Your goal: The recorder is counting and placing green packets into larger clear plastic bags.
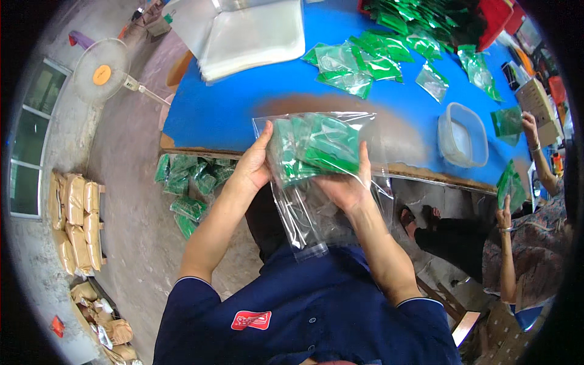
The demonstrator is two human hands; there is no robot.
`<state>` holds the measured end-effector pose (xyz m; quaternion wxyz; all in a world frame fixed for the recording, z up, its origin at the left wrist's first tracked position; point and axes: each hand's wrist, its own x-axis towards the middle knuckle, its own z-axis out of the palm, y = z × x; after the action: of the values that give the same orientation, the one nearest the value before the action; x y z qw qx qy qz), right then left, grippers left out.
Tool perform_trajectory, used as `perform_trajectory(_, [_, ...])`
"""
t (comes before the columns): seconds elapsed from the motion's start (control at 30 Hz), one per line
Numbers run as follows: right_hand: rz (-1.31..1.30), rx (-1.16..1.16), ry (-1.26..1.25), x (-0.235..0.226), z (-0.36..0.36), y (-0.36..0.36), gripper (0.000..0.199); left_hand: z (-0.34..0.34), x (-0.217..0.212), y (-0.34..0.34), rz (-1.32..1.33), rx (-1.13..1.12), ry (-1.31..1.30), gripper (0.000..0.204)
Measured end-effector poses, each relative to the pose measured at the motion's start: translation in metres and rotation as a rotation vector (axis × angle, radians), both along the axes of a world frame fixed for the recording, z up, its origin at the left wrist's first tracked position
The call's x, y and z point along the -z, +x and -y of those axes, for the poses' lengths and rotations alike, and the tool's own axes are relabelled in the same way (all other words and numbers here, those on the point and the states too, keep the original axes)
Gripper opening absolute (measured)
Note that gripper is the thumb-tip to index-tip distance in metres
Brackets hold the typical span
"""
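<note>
A large clear plastic bag (pixel 302 220) is held in front of me, above the near edge of the table. Inside it a stack of green packets (pixel 331 146) fills the far part, while its near part hangs slack toward my shirt. My left hand (pixel 257 164) grips the bag's left side, thumb pointing up along it. Around the right side and beneath the packets is my right hand (pixel 351 187), its thumb up and its other fingers partly hidden behind the bag.
On the blue table (pixel 225 115) lie flat clear bags (pixel 255 39), loose green packets (pixel 347 67) and an open plastic tub (pixel 462 137). A red crate (pixel 496 21) heaped with packets stands far right. A co-worker (pixel 526 255) holds packets at right. More packets (pixel 188 182) lie below the table's left edge.
</note>
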<state>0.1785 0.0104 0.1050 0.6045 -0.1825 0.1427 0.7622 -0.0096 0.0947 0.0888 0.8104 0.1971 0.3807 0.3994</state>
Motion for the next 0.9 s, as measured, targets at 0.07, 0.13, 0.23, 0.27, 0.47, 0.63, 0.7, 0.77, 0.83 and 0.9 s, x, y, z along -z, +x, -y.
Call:
perform_trajectory(0.07, [-0.03, -0.002, 0.027, -0.002, 0.0, -0.003, 0.076, -0.004, -0.002, -0.004, -0.02, 0.024, -0.033, 0.056])
perform_trajectory(0.13, [-0.097, 0.09, -0.119, -0.006, 0.0, -0.007, 0.072, -0.012, 0.005, -0.009, -0.015, 0.058, -0.081, 0.054])
perform_trajectory(0.23, [-0.302, 0.202, 0.049, 0.011, 0.015, -0.013, 0.069, -0.009, 0.011, -0.003, -0.023, 0.006, -0.049, 0.053])
perform_trajectory(0.27, [-0.303, 0.212, 0.044, 0.013, 0.017, -0.014, 0.069, -0.005, 0.013, 0.0, 0.005, -0.017, -0.045, 0.052])
perform_trajectory(0.47, [-0.031, 0.294, 0.198, -0.003, -0.007, -0.016, 0.074, -0.004, 0.006, 0.0, 0.13, 0.032, -0.063, 0.045])
perform_trajectory(0.63, [-0.184, 0.132, 0.353, 0.009, -0.005, -0.026, 0.09, -0.013, -0.005, -0.015, -0.054, 0.077, -0.046, 0.034])
perform_trajectory(0.7, [-0.018, 0.131, 0.202, 0.018, 0.006, -0.028, 0.107, -0.017, -0.008, -0.026, -0.035, 0.057, -0.069, 0.034])
perform_trajectory(0.77, [0.102, 0.133, 0.05, 0.026, 0.025, -0.014, 0.099, -0.016, -0.006, -0.034, -0.062, 0.046, -0.088, 0.034])
perform_trajectory(0.83, [0.468, 0.073, 0.155, 0.027, 0.024, -0.01, 0.075, -0.026, 0.002, -0.041, -0.103, 0.075, -0.078, 0.035])
perform_trajectory(0.9, [0.579, 0.077, 0.123, 0.03, 0.011, -0.008, 0.05, -0.028, -0.009, -0.034, -0.188, 0.073, -0.065, 0.037])
